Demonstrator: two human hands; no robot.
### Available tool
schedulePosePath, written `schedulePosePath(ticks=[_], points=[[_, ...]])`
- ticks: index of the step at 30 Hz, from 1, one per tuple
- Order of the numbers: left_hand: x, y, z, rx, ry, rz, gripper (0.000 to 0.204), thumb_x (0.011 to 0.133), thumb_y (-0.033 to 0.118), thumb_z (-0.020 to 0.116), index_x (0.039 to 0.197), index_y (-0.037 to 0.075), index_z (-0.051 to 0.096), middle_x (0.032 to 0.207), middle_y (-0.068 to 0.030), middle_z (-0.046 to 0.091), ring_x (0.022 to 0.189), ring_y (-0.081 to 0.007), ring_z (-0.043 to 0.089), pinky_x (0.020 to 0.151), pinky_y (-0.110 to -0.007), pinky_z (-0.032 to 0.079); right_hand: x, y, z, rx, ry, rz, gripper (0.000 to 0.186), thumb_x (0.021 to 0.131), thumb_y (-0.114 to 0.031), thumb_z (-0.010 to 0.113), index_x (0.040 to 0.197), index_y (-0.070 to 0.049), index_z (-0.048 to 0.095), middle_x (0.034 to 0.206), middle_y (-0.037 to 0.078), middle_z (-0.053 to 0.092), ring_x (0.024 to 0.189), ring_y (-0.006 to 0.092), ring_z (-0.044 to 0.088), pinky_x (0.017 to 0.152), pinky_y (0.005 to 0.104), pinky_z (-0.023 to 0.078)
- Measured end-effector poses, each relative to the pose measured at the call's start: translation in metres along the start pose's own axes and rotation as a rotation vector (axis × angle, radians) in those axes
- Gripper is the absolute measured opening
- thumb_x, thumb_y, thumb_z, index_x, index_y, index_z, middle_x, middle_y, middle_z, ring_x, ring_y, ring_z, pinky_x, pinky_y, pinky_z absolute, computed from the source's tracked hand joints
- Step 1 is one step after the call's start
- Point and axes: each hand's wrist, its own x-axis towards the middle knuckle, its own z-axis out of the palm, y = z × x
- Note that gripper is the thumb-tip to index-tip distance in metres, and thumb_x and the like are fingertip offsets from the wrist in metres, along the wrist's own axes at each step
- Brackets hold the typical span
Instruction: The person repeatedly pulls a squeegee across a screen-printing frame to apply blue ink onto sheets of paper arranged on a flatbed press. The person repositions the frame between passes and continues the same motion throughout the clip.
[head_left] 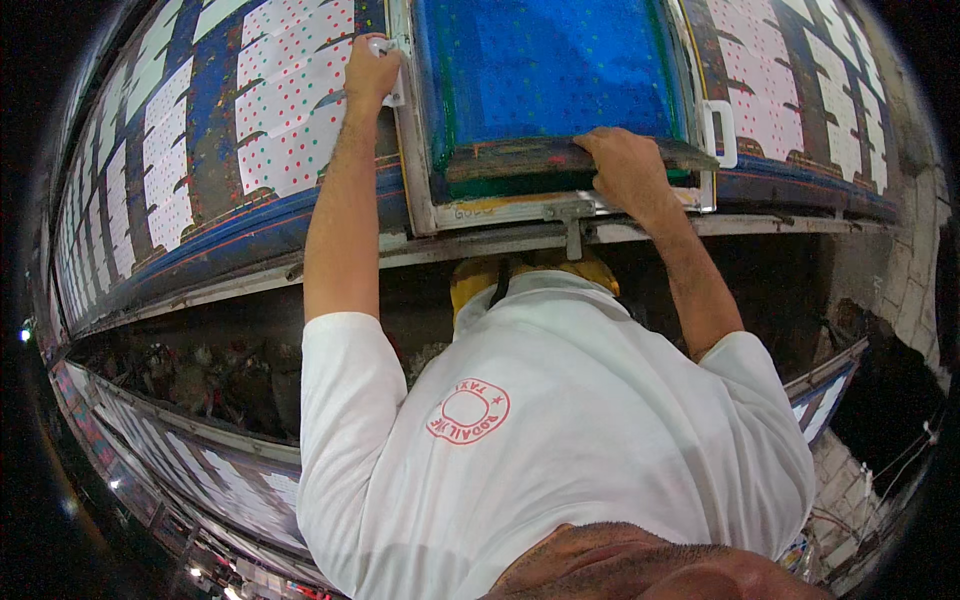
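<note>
A screen-printing frame (419,205) with blue mesh (548,65) lies on the long table in front of me. My left hand (372,72) is closed around the white handle on the frame's left side; most of that handle is hidden by the fingers. My right hand (628,170) grips a wooden squeegee (510,155), which lies across the near end of the mesh. Dark green ink (500,184) shows between the squeegee and the near rim. On the frame's right side, a second white handle (722,134) has no hand on it.
White fabric pieces (290,110) with red and green dots lie in rows to the left, and more dotted pieces (760,90) to the right. A metal rail (520,238) runs along the table's near edge. Behind me stands another long table (210,445) with white pieces.
</note>
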Motion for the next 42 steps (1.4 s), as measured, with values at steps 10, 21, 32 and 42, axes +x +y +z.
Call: schedulePosePath(ticks=[10,21,32,42], points=[[0.001,0.0,0.001,0.071,0.046,0.02,0.059,0.079,0.039,0.075,0.129,0.013,0.06,0.116,-0.0202,0.073,0.112,-0.0386,0.069,0.098,-0.046,0.053,-0.017,0.0,0.009,0.048,0.095,-0.034,0.05,0.072,-0.003,0.074,0.122,-0.008,0.071,0.111,0.011,0.073,0.108,0.0305,0.069,0.091,0.0454,0.057],[0.016,-0.016,0.002,0.078,0.074,0.01,0.054,0.087,0.049,0.072,0.12,0.007,0.068,0.12,-0.0195,0.071,0.116,-0.0381,0.066,0.103,-0.044,0.048,-0.063,0.008,0.059,0.055,0.275,-0.229,0.043,0.083,-0.009,0.067,0.124,0.004,0.062,0.113,0.017,0.067,0.11,0.0327,0.066,0.092,0.0411,0.056],[0.007,0.009,-0.009,0.011,-0.014,-0.156,0.058,0.092,0.055,0.069,0.116,0.002,0.065,0.083,-0.0135,0.065,0.05,-0.0226,0.06,0.039,-0.035,0.046,-0.101,0.115,0.041,0.653,0.217,-0.226,0.052,0.088,-0.008,0.07,0.138,-0.003,0.058,0.145,0.02,0.057,0.131,0.0357,0.057,0.109,0.0425,0.049],[0.01,0.006,-0.012,-0.133,-0.118,-0.192,0.046,0.104,0.05,0.048,0.108,0.006,0.057,0.07,-0.0067,0.053,0.046,-0.017,0.05,0.041,-0.032,0.044,-0.067,0.259,0.058,1.133,0.463,0.472,0.033,0.107,-0.021,0.055,0.135,-0.004,0.061,0.101,0.009,0.072,0.089,0.02,0.067,0.084,0.0364,0.053]])
